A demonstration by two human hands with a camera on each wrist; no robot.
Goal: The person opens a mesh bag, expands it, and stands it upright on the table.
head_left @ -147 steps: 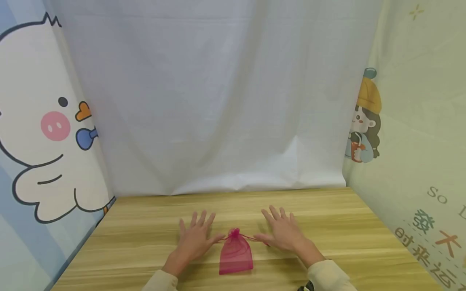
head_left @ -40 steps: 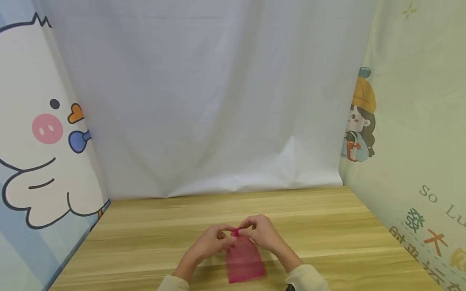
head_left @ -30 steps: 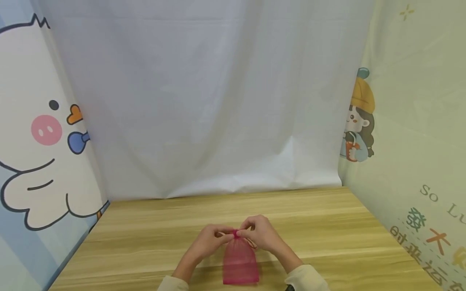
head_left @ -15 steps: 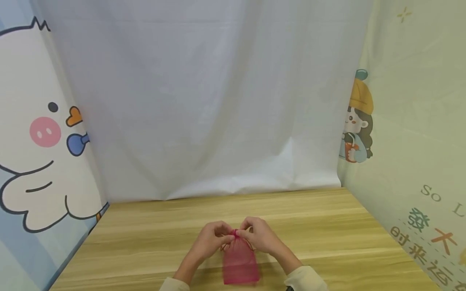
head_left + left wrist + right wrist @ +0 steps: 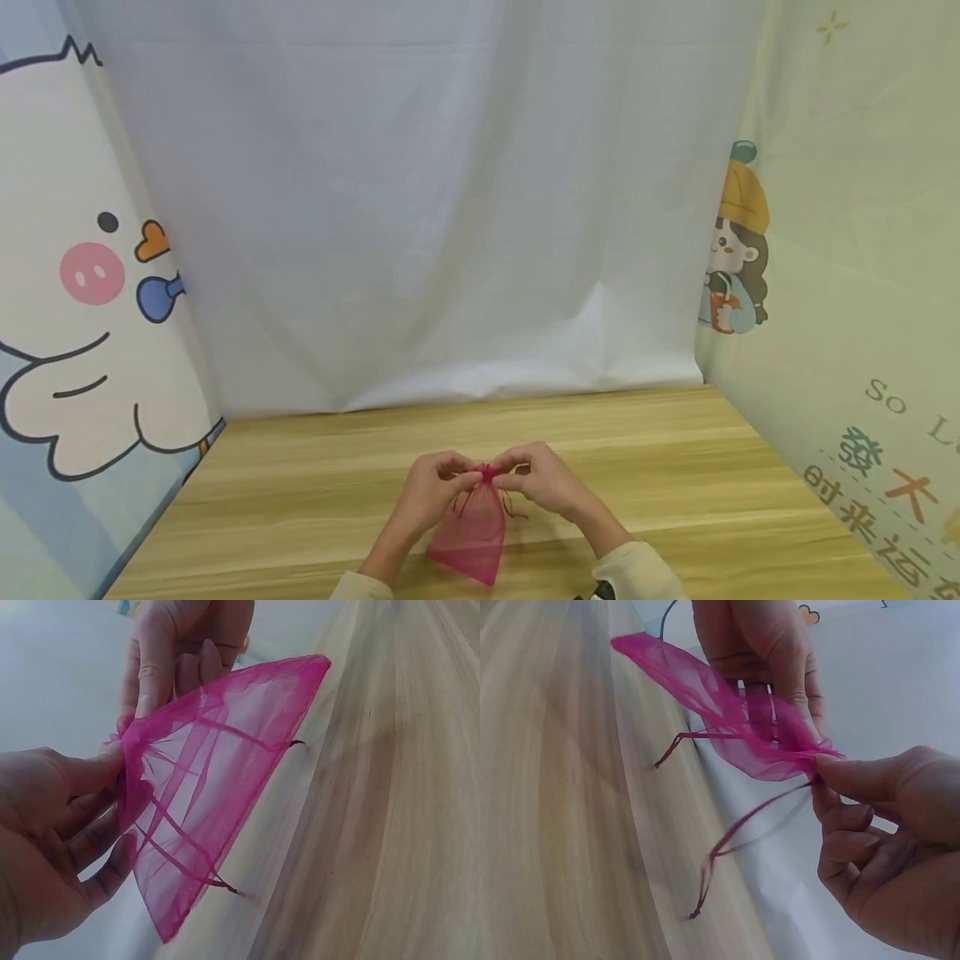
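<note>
A sheer magenta organza drawstring bag (image 5: 474,537) hangs from its gathered neck between both hands, its bottom swung toward the left in the head view. My left hand (image 5: 429,492) pinches one side of the neck between thumb and forefinger. Opposite it, my right hand (image 5: 549,483) pinches the other side, the two sets of fingertips almost meeting. Knotted drawstrings (image 5: 724,844) dangle free on both sides of the bag. In the left wrist view the bag's mesh (image 5: 217,765) spreads out in a fan below the pinched neck.
Beneath the hands lies a wood-grain tabletop (image 5: 300,483). A pale grey-white cloth (image 5: 420,208) hangs behind it. Printed sheets with a cartoon duck (image 5: 75,250) and a cartoon girl (image 5: 738,242) flank the left and right sides.
Earlier both hands lay spread beside the flat bag; they then came together and pinched its neck. Since half a second ago the bag's bottom has swung left.
</note>
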